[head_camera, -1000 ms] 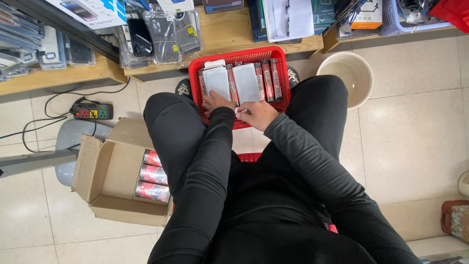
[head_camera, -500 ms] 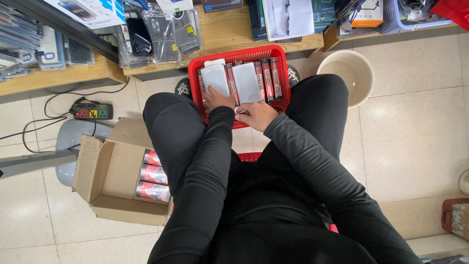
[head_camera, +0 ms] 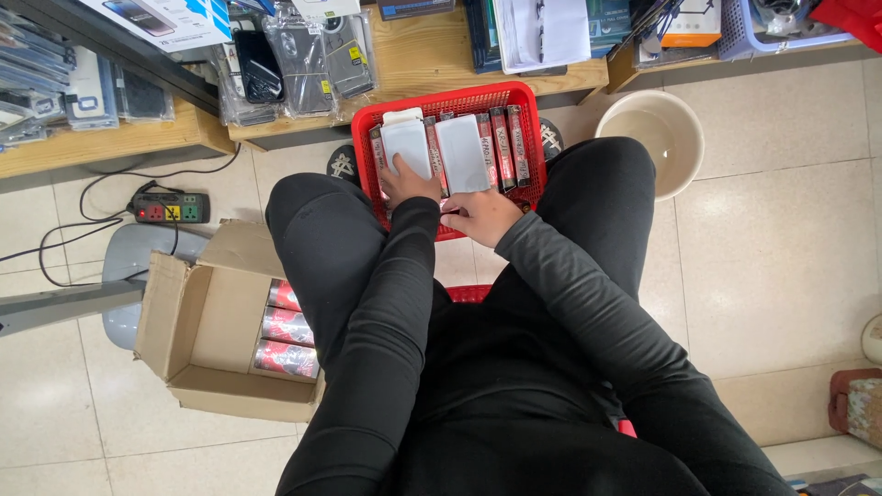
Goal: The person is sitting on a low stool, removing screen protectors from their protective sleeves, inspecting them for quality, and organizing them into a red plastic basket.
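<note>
At nine o'clock a cardboard box point(head_camera: 220, 321) lies open on the floor, with three red packs point(head_camera: 287, 329) left inside. Up at twelve o'clock sits a red basket point(head_camera: 450, 99) between the person's knees. It looks almost full: two white boxes point(head_camera: 434, 147) and a row of thin red boxes point(head_camera: 503, 138) stand packed in it. The left hand point(head_camera: 409, 184) lies flat, fingers spread, on the left white box. The right hand point(head_camera: 480, 213) rests at the basket's near edge, fingers curled; whether it holds something cannot be told. At two o'clock stands a cream bucket point(head_camera: 654, 138). Judging by this, most packing looks done and three packs are left.
</note>
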